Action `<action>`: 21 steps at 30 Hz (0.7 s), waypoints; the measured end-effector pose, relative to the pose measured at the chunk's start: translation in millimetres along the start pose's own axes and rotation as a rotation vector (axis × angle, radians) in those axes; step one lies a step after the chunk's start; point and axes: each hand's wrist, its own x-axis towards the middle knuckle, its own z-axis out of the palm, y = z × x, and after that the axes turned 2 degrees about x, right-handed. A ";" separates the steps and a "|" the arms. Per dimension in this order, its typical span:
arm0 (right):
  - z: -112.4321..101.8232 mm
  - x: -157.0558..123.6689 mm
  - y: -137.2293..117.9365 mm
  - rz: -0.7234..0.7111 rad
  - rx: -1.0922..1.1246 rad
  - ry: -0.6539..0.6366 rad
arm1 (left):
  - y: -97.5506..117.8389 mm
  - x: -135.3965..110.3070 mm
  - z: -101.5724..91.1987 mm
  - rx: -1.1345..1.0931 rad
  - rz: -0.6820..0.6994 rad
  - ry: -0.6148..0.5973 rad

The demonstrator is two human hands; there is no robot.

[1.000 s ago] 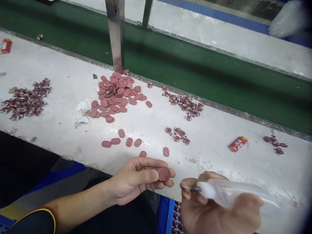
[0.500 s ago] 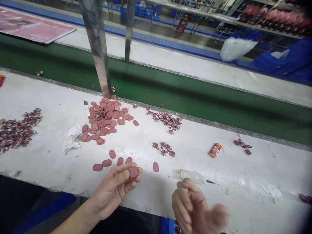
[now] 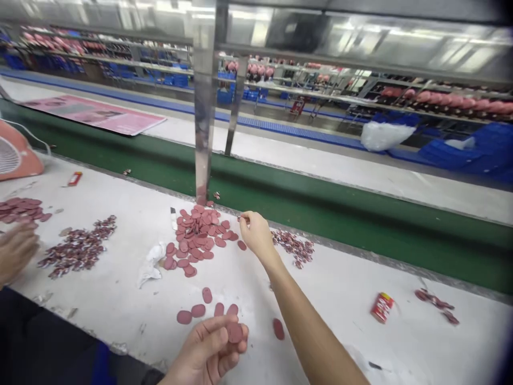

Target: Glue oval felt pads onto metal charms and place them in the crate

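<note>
Pink oval disc [image 3: 235, 332] sits pinched between thumb and fingers of the left hand [image 3: 208, 350], above a white work table [image 3: 320, 342]. The right hand [image 3: 256, 232] is beside a heap of pink oval discs [image 3: 196, 238], its fingertips drawn together; whether they hold anything cannot be told. Scattered maroon printed pieces [image 3: 292, 247] lie just beyond it, a crumpled white rag [image 3: 150, 264] lies against the heap, and a steel post [image 3: 203, 123] stands behind. Another person's hand [image 3: 16, 248] shows at far left.

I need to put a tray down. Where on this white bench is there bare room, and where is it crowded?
Bare bench lies between the right forearm and the red canister. It's crowded around the pink disc pile, beside the right hand.
</note>
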 end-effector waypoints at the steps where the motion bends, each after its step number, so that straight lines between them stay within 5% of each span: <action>1: 10.7 21.0 -4.9 -0.016 0.019 -0.017 | 6.3 -3.9 1.1 0.027 0.017 -0.022; 4: 36.6 70.7 -17.8 -0.039 0.095 -0.046 | 53.1 -26.4 -0.1 0.112 0.146 -0.113; 7: 52.0 101.7 -29.5 -0.039 0.183 -0.065 | 141.9 -67.3 -12.8 0.095 0.320 -0.122; 10: 57.6 114.9 -38.9 -0.024 0.255 -0.090 | 235.3 -118.4 -31.0 0.059 0.509 -0.138; 13: 54.0 112.1 -43.9 0.012 0.295 -0.120 | 283.3 -153.8 -44.4 0.037 0.611 -0.130; 16: 41.5 95.8 -47.4 0.071 0.308 -0.149 | 266.5 -150.7 -47.0 0.043 0.600 -0.101; 21: 0.8 23.4 -52.5 0.169 0.352 -0.147 | 144.0 -75.0 -29.6 0.067 0.400 -0.041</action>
